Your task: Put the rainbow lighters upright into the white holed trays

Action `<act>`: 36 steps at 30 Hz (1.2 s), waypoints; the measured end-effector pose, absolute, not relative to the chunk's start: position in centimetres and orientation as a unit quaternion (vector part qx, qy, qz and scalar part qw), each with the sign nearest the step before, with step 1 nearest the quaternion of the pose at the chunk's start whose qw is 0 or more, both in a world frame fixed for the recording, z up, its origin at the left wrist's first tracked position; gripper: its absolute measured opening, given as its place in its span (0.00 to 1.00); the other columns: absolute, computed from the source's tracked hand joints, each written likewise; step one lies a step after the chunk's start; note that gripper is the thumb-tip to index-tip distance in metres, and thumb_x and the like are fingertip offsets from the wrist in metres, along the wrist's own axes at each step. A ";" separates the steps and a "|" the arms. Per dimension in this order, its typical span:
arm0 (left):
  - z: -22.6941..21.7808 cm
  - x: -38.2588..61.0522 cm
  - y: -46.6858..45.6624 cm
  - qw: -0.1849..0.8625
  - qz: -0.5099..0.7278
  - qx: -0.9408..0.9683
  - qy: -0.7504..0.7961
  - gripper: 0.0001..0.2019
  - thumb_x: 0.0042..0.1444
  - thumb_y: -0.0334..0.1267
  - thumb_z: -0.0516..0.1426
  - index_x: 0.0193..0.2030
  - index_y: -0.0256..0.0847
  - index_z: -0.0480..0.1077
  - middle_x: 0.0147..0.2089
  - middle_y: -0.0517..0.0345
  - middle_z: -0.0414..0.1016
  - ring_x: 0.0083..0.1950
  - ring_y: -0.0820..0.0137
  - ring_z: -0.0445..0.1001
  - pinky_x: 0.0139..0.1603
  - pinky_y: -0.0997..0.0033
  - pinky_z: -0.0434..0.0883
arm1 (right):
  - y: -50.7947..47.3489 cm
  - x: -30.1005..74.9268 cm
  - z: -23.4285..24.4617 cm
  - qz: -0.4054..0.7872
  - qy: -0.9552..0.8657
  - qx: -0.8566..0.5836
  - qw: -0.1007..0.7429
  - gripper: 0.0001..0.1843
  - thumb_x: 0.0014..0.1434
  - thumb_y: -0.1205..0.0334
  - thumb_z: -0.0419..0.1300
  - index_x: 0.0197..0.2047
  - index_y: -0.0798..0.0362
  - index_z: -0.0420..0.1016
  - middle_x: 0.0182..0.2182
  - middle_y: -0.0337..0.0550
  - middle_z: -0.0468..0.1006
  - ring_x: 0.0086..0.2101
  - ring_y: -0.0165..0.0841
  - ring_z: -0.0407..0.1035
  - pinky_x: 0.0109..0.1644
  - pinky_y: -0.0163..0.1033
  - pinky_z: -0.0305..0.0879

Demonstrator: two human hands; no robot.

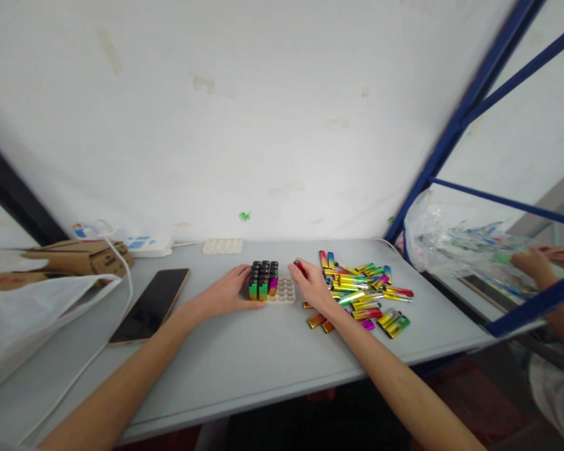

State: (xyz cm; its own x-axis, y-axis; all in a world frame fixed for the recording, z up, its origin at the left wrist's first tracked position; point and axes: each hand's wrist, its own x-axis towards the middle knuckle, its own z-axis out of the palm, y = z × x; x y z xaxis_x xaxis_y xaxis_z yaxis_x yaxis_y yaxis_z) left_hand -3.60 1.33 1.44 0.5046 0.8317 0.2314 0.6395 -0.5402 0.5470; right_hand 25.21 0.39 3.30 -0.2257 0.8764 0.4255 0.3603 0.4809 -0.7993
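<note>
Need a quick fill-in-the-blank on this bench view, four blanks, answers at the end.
1. The left hand is at the ___ end of the white holder.
2. The loose lighters lie to the holder's ___.
3. The lighters in the holder stand ___.
4. The bright color on the small item in the right hand is ___.

Missing words: left; right; upright; red.

We've got standing lighters: black tops, bodies fading green to yellow, one purple to gold. Tray off-white, grid of circles. Held lighter shows red. Loose lighters metallic: gold, green, red, purple, some blue. Counter pale grey. We also log wall white, tan smudges, green scribble; phone black-screened, gold-edged; brown box; blue frame.
</note>
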 end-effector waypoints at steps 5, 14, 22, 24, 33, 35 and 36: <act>1.5 -3.5 1.1 0.192 0.234 0.845 0.440 0.45 0.53 0.66 0.76 0.72 0.45 0.76 0.73 0.39 0.79 0.75 0.38 0.76 0.82 0.43 0.70 | 0.0 25.9 4.0 0.229 -0.790 -0.382 0.422 0.21 0.83 0.44 0.51 0.40 0.46 0.69 0.36 0.40 0.76 0.38 0.38 0.71 0.46 0.42 0.67; 1.2 -3.8 1.2 0.205 0.233 0.843 0.439 0.44 0.56 0.68 0.74 0.72 0.45 0.75 0.73 0.40 0.79 0.76 0.39 0.76 0.82 0.41 0.70 | 0.2 26.5 4.0 0.146 -0.886 -0.360 0.253 0.22 0.84 0.49 0.61 0.37 0.50 0.75 0.31 0.38 0.78 0.33 0.34 0.71 0.43 0.39 0.63; 1.2 -3.7 1.2 0.198 0.232 0.846 0.438 0.44 0.56 0.66 0.74 0.73 0.44 0.74 0.74 0.40 0.78 0.76 0.39 0.75 0.82 0.43 0.69 | -0.1 25.9 4.1 0.078 -0.904 -0.368 0.203 0.15 0.82 0.49 0.66 0.46 0.52 0.81 0.34 0.42 0.84 0.34 0.36 0.75 0.41 0.39 0.59; 1.2 -3.7 1.3 0.197 0.230 0.847 0.437 0.44 0.57 0.65 0.74 0.73 0.44 0.74 0.74 0.41 0.78 0.75 0.40 0.76 0.82 0.43 0.69 | -0.3 25.6 4.3 0.083 -0.905 -0.365 0.203 0.16 0.82 0.48 0.66 0.46 0.52 0.81 0.34 0.42 0.84 0.33 0.36 0.75 0.40 0.39 0.58; 1.2 -3.8 1.4 0.188 0.235 0.853 0.427 0.43 0.57 0.64 0.74 0.73 0.44 0.73 0.74 0.41 0.78 0.76 0.40 0.76 0.82 0.41 0.70 | -0.4 25.0 4.5 0.070 -0.902 -0.379 0.194 0.17 0.81 0.48 0.67 0.44 0.53 0.82 0.36 0.47 0.88 0.33 0.37 0.78 0.39 0.38 0.58; 1.2 -3.7 1.4 0.190 0.237 0.852 0.427 0.43 0.57 0.63 0.75 0.73 0.44 0.73 0.74 0.40 0.78 0.76 0.40 0.76 0.81 0.41 0.70 | -0.3 25.1 4.4 0.066 -0.904 -0.381 0.183 0.19 0.81 0.46 0.66 0.45 0.53 0.83 0.37 0.48 0.88 0.34 0.37 0.79 0.40 0.38 0.61; 1.2 -3.7 1.3 0.191 0.237 0.849 0.431 0.43 0.57 0.64 0.75 0.73 0.43 0.74 0.74 0.40 0.78 0.75 0.40 0.76 0.81 0.41 0.71 | -0.2 25.2 4.4 0.067 -0.906 -0.381 0.173 0.19 0.82 0.46 0.65 0.45 0.53 0.83 0.37 0.48 0.88 0.35 0.38 0.79 0.41 0.38 0.62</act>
State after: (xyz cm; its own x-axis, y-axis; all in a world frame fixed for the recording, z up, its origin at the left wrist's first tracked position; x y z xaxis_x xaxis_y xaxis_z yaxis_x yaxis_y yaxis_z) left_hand -3.71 1.34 1.17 0.5154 0.8232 0.2380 0.6420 -0.5549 0.5291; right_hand 25.16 -0.21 4.39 -0.6492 0.7138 0.2628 0.6672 0.7003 -0.2540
